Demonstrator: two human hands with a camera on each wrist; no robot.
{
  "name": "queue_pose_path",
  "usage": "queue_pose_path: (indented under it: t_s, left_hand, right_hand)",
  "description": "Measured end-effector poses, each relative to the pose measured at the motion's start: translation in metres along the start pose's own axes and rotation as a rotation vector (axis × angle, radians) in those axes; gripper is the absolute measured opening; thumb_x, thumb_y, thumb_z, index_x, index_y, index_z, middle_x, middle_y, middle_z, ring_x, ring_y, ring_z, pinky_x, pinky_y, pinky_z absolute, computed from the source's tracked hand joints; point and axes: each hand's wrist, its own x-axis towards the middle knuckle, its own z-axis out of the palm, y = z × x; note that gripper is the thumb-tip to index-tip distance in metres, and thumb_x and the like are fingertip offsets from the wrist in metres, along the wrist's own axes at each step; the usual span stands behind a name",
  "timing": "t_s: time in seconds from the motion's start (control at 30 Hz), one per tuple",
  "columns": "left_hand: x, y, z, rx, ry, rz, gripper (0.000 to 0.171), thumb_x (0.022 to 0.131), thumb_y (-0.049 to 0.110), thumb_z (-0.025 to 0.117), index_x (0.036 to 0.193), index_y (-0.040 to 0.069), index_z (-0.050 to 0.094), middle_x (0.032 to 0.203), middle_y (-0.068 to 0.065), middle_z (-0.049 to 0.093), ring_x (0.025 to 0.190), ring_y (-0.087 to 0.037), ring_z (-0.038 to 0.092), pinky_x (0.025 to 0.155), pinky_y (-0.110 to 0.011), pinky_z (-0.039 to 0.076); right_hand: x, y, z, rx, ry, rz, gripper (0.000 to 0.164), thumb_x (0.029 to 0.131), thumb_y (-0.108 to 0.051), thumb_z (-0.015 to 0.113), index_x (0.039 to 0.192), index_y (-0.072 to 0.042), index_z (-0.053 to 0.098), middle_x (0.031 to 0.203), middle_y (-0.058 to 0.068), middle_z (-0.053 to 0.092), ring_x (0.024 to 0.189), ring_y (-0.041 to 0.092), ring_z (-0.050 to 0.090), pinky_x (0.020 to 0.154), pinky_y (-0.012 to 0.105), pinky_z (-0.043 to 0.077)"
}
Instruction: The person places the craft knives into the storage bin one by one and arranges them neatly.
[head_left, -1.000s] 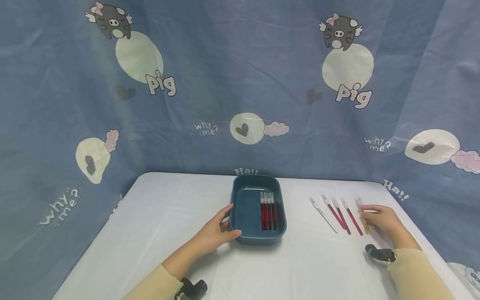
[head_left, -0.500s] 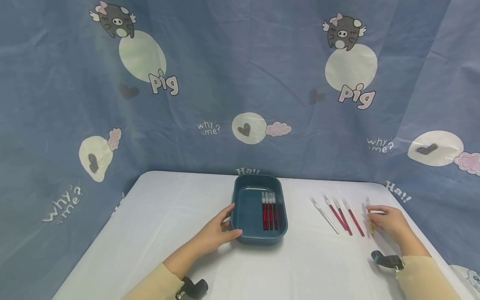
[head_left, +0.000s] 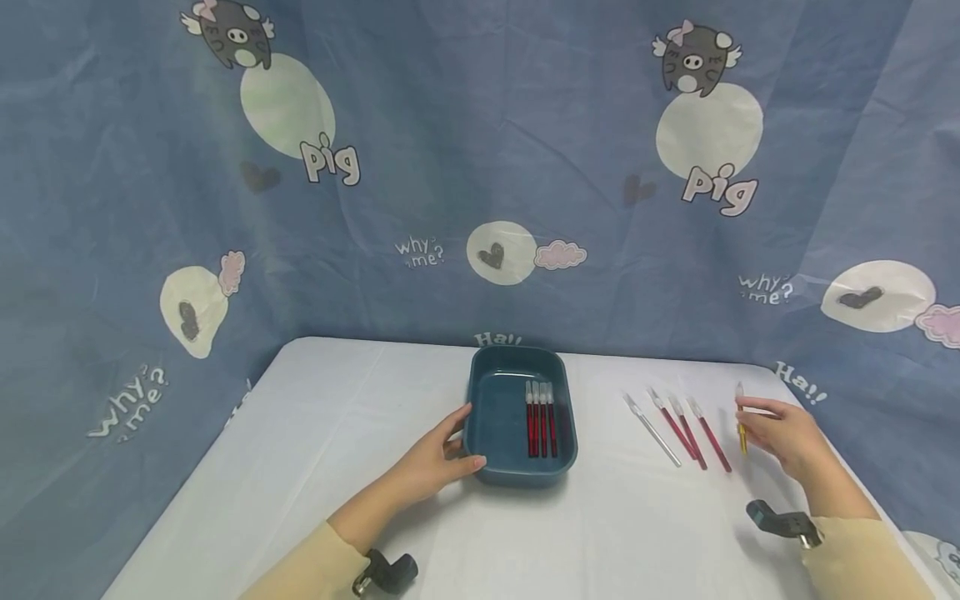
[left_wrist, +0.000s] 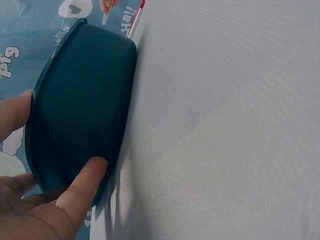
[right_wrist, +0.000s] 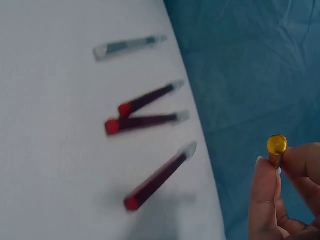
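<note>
My left hand (head_left: 427, 467) touches the outside of a dark teal rectangular tray (head_left: 491, 421) at its near left side. In the left wrist view, the thumb (left_wrist: 85, 187) lies against the tray's wall and a fingertip meets its rim. Inside the tray, several red craft knives (head_left: 541, 425) with clear caps lie side by side on the right. At the table's right, my right hand (head_left: 787, 433) pinches a gold craft knife (head_left: 742, 437) between thumb and fingers, cap upward. In the right wrist view, the gold knife's round end (right_wrist: 277, 145) faces the camera.
Left of my right hand, a silver craft knife (head_left: 654, 431) and three red craft knives (head_left: 711, 435) lie on the white table (head_left: 600, 533), caps pointing away. Two of the red ones lie close together. A blue patterned curtain (head_left: 420, 167) hangs behind the table.
My right hand has lifted the gold craft knife from beside the red ones and turned it more upright, shifting slightly right. My left hand stays at the tray.
</note>
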Motion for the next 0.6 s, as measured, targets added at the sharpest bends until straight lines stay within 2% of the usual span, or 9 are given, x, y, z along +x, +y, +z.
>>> queue_pose_path:
  t_s: [0.07, 0.1, 0.13, 0.2, 0.37, 0.5, 0.6]
  left_hand:
    - [0.0, 0.0, 0.0, -0.002, -0.003, -0.001, 0.091, 0.089, 0.033, 0.077, 0.16, 0.016, 0.023, 0.16, -0.019, 0.031, 0.139, -0.043, 0.041, 0.106, -0.055, 0.042]
    - [0.0, 0.0, 0.0, -0.002, -0.005, -0.001, 0.091, 0.089, 0.033, 0.077, 0.16, 0.016, 0.023, 0.16, -0.019, 0.031, 0.139, -0.043, 0.041, 0.107, -0.055, 0.042]
    - [0.0, 0.001, 0.0, -0.005, -0.008, -0.001, 0.091, 0.09, 0.032, 0.077, 0.16, 0.015, 0.023, 0.16, -0.019, 0.031, 0.139, -0.043, 0.041, 0.107, -0.055, 0.042]
    - [0.0, 0.001, 0.0, -0.007, -0.009, -0.002, 0.09, 0.09, 0.031, 0.077, 0.16, 0.015, 0.023, 0.16, -0.019, 0.031, 0.139, -0.043, 0.041, 0.107, -0.054, 0.042]
    - [0.001, 0.001, -0.001, -0.013, -0.011, -0.001, 0.09, 0.091, 0.03, 0.076, 0.161, 0.016, 0.022, 0.16, -0.017, 0.03, 0.139, -0.042, 0.041, 0.107, -0.054, 0.042]
    - [0.001, 0.0, -0.001, -0.004, -0.008, -0.004, 0.09, 0.09, 0.031, 0.077, 0.161, 0.017, 0.023, 0.16, -0.017, 0.031, 0.139, -0.042, 0.042, 0.106, -0.054, 0.043]
    - [0.001, 0.0, -0.001, 0.004, -0.001, -0.007, 0.09, 0.09, 0.031, 0.078, 0.16, 0.017, 0.024, 0.16, -0.018, 0.032, 0.138, -0.042, 0.043, 0.106, -0.054, 0.043]
  right_hand:
    - [-0.003, -0.006, 0.002, 0.059, -0.009, -0.008, 0.019, 0.096, -0.01, 0.068, 0.113, -0.013, 0.073, 0.088, -0.014, 0.067, 0.081, 0.002, 0.069, 0.074, 0.024, 0.059]
    - [-0.004, -0.009, 0.003, 0.087, -0.015, -0.011, 0.016, 0.095, -0.01, 0.069, 0.106, -0.021, 0.074, 0.088, -0.015, 0.068, 0.081, 0.002, 0.069, 0.075, 0.024, 0.059]
    - [-0.006, -0.013, 0.005, 0.104, -0.019, -0.016, 0.019, 0.095, -0.01, 0.069, 0.099, -0.029, 0.074, 0.087, -0.015, 0.068, 0.081, 0.002, 0.069, 0.075, 0.024, 0.059]
    - [-0.009, -0.02, 0.008, 0.113, -0.026, -0.033, 0.026, 0.095, -0.011, 0.07, 0.092, -0.036, 0.07, 0.086, -0.016, 0.067, 0.082, 0.001, 0.069, 0.075, 0.023, 0.059]
    - [-0.017, -0.035, 0.019, 0.103, -0.052, -0.064, 0.02, 0.095, -0.011, 0.07, 0.102, -0.03, 0.072, 0.091, -0.013, 0.067, 0.084, 0.001, 0.068, 0.076, 0.023, 0.058]
    - [-0.021, -0.044, 0.027, 0.112, -0.086, -0.103, 0.023, 0.097, -0.011, 0.067, 0.101, -0.033, 0.071, 0.094, -0.013, 0.067, 0.087, 0.001, 0.067, 0.078, 0.022, 0.058]
    - [-0.023, -0.05, 0.034, 0.117, -0.107, -0.123, 0.021, 0.097, -0.011, 0.067, 0.104, -0.031, 0.072, 0.095, -0.012, 0.067, 0.088, 0.0, 0.067, 0.079, 0.022, 0.058]
